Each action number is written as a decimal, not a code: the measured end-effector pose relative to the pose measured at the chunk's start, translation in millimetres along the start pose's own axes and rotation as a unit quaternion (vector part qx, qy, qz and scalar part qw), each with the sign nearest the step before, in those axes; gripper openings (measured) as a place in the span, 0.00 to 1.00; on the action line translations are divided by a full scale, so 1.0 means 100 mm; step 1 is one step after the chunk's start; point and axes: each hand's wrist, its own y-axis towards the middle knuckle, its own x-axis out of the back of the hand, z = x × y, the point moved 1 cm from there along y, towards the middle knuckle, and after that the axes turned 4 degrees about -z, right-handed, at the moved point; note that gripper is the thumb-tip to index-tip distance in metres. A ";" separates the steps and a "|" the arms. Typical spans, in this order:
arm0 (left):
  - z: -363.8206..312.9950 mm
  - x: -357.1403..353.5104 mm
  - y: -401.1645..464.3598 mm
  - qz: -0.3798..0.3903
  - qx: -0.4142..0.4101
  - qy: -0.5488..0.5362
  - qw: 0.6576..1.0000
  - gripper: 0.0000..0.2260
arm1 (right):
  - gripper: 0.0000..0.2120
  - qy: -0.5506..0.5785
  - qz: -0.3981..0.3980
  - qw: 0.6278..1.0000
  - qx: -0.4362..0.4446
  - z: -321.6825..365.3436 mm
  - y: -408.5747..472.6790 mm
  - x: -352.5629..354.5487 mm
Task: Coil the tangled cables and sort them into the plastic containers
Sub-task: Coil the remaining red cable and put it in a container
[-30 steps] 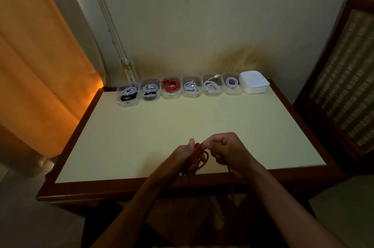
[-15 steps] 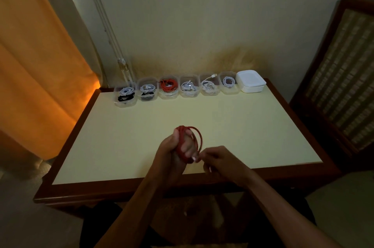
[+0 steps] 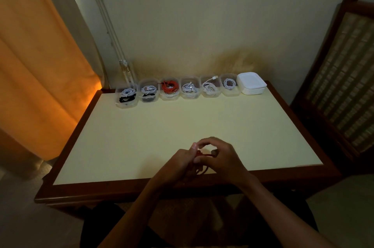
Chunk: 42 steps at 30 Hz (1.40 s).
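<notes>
**Both hands gripping red cable at near edge of counter**

Surface: pale yellow counter (image 3: 141, 136) with dark wood rim, standing against a cream wall. Room is dim. Orange curtain (image 3: 36, 69) is hanging at left, glowing where light is coming through. Wood chair with woven back (image 3: 342, 77) is standing at right.

Task item: red cable (image 3: 199, 154) is sitting between the two hands, over the near edge of the counter. Left hand (image 3: 178, 163) is gripping the bundle, thumb pointing up beside it. Right hand (image 3: 220, 156) is curling its fingers over the cable from the right, touching the left hand. Loops are showing just below the fingers; most of the cable is hidden by the hands, so coil shape cannot be told.

Surroundings: six clear plastic containers (image 3: 190, 87) are standing in a row along the far edge, well apart from the hands, holding white, black and red coiled cables. Stack of white lids (image 3: 252, 83) is sitting just beside the rightmost container.
</notes>
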 end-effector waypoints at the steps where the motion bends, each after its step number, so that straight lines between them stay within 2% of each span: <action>1: -0.01 0.00 -0.01 0.010 0.017 -0.033 0.999 0.29 | 0.13 0.010 0.029 1.000 0.004 -0.01 -0.02 -0.02; 3: -0.02 -0.02 0.00 -0.011 0.039 -0.062 0.997 0.32 | 0.10 0.003 0.049 0.998 0.031 -0.01 -0.06 -0.11; 5: 0.00 -0.09 0.03 -0.123 0.025 -0.024 0.992 0.33 | 0.16 -0.049 -0.012 0.997 0.050 -0.04 -0.11 -0.20; 8: 0.08 -0.20 0.09 -0.318 -0.029 0.004 0.948 0.31 | 0.25 -0.117 -0.108 0.986 0.042 -0.14 -0.12 -0.33; 11: 0.16 -0.29 0.10 -0.386 -0.072 0.048 0.919 0.22 | 0.24 -0.085 -0.201 0.976 0.005 -0.13 -0.09 -0.39; 13: 0.21 -0.36 0.08 -0.367 -0.087 0.092 0.921 0.12 | 0.25 -0.043 -0.236 0.970 -0.025 -0.09 -0.05 -0.36; 14: 0.23 -0.37 0.06 -0.349 -0.093 0.119 0.925 0.09 | 0.25 -0.029 -0.226 0.973 -0.039 -0.06 -0.05 -0.33; 18: 0.27 -0.18 0.05 -0.309 -0.118 0.223 0.917 0.06 | 0.20 0.027 -0.104 0.992 -0.071 -0.04 -0.08 -0.21; 20: 0.27 -0.04 0.07 -0.289 -0.084 0.211 0.930 0.10 | 0.12 0.021 -0.070 0.996 -0.051 -0.08 -0.09 -0.09; 22: 0.25 0.07 0.04 -0.255 -0.062 0.191 0.946 0.15 | 0.08 -0.040 -0.072 0.997 -0.011 -0.13 -0.08 0.03; 24: 0.20 0.10 -0.03 -0.195 -0.051 0.129 0.971 0.18 | 0.09 -0.094 -0.074 0.993 0.019 -0.21 -0.10 0.06; 26: 0.13 0.07 -0.08 -0.159 -0.044 0.072 0.984 0.18 | 0.11 -0.102 -0.059 0.993 0.020 -0.26 -0.15 0.00; 28: 0.14 0.03 -0.02 -0.181 -0.054 0.098 0.977 0.17 | 0.10 -0.064 -0.043 0.997 -0.009 -0.26 -0.22 -0.10; 32: 0.31 -0.03 0.14 -0.252 -0.064 0.172 0.950 0.14 | 0.07 0.109 -0.018 0.984 -0.137 -0.12 -0.25 -0.17; 34: 0.37 -0.04 0.14 -0.275 -0.069 0.192 0.940 0.13 | 0.07 0.186 -0.014 0.965 -0.183 -0.10 -0.23 -0.17; 37: 0.41 -0.04 0.14 -0.300 -0.073 0.231 0.923 0.12 | 0.14 0.312 -0.029 0.913 -0.262 -0.14 -0.22 -0.15; 40: 0.43 -0.07 0.13 -0.304 -0.075 0.244 0.918 0.10 | 0.14 0.318 0.002 0.912 -0.257 -0.13 -0.22 -0.16; 42: 0.47 -0.11 0.15 -0.275 -0.066 0.241 0.928 0.11 | 0.19 0.338 0.014 0.903 -0.263 -0.12 -0.21 -0.18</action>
